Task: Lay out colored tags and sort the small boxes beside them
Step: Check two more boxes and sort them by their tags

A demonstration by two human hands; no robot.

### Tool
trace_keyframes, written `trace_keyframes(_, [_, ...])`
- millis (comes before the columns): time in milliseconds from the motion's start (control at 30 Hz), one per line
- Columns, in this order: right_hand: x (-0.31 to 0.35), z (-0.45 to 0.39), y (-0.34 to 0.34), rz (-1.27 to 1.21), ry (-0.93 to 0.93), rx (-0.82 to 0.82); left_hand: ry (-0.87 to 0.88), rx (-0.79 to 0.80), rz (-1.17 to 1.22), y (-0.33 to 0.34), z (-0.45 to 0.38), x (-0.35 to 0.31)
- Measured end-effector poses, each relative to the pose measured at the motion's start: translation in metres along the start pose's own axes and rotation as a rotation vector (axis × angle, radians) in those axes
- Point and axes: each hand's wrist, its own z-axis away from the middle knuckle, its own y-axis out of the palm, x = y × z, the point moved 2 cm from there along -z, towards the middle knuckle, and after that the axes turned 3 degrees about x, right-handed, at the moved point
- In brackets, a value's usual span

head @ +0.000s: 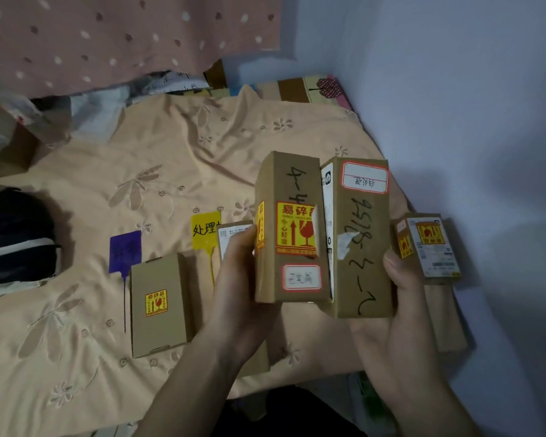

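Observation:
My left hand (240, 279) grips a brown box (289, 184) bearing a yellow fragile sticker and the handwriting "4-4", raised above the bed. Beside it my right hand (404, 298) holds a second brown box (363, 247) with a red-bordered label and handwritten numbers. The two boxes touch side by side. On the bedsheet lie a purple tag (125, 250) and a yellow tag (204, 230) with black writing. One brown box (160, 305) rests just right of the purple tag. Another box (232, 236) sits right of the yellow tag, mostly hidden by my left hand.
A small labelled box (427, 247) lies on more boxes at the right bed edge, by the blue wall (470, 105). A dark bag (16, 234) sits at the left. Pink dotted fabric (123, 39) hangs at the back. The peach sheet (177, 152) is wrinkled.

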Motion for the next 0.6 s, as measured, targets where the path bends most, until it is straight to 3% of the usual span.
trace_keyframes(133, [-0.003,0.002,0.001,0.016,-0.011,-0.002,0.199,-0.107,-0.372,-0.004,-0.001,0.002])
trace_keyframes(300, [-0.013,0.003,-0.017,0.231,-0.052,-0.051,0.207,-0.108,-0.404,-0.001,0.003,0.008])
trace_keyframes(467, [-0.030,0.022,-0.074,0.492,0.012,-0.140,-0.022,0.006,-0.249,0.001,0.002,0.024])
trace_keyframes(600, [-0.056,0.038,-0.142,0.921,0.184,-0.428,-0.083,-0.053,0.041,0.006,-0.004,0.042])
